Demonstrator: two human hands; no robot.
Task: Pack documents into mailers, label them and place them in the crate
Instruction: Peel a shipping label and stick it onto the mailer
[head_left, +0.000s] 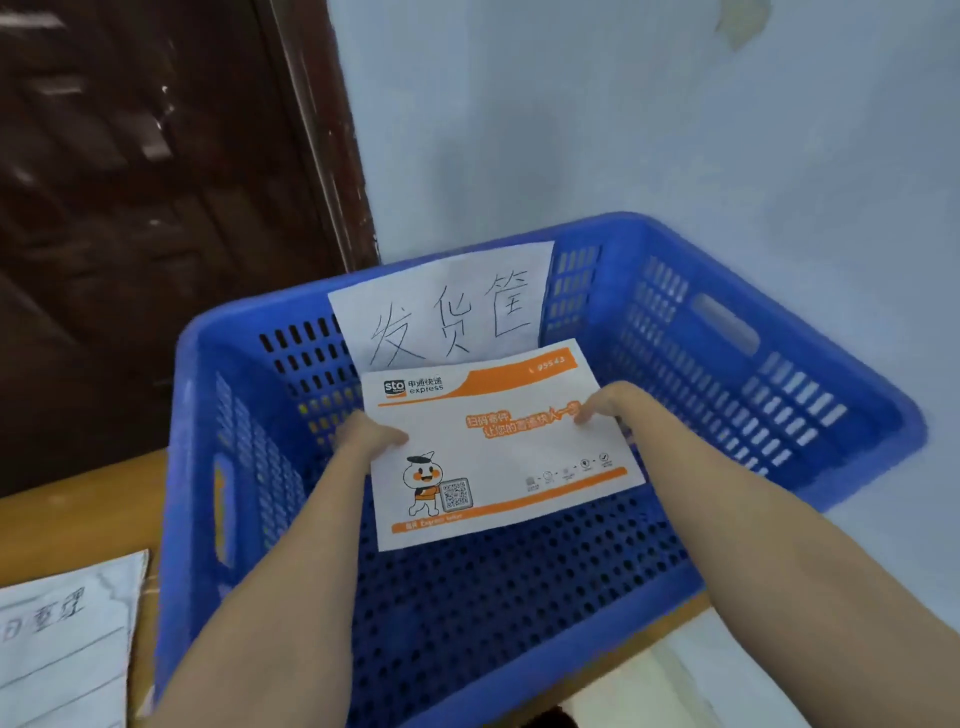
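Observation:
A white and orange express mailer (498, 447) with a cartoon mascot and a QR code hangs inside the blue perforated plastic crate (779, 374). My left hand (363, 434) grips its left edge. My right hand (605, 405) pinches its right side, thumb on the printed face. The mailer is tilted, its far edge toward the crate's back wall. A white paper sign (452, 306) with handwritten characters leans on that back wall. The perforated floor of the crate shows below the mailer.
The crate sits on a wooden tabletop (78, 519) in a corner beside a pale blue wall (675, 114). A dark brown wooden door (156, 208) stands at the left. A handwritten sheet of paper (62, 639) lies on the table at the lower left.

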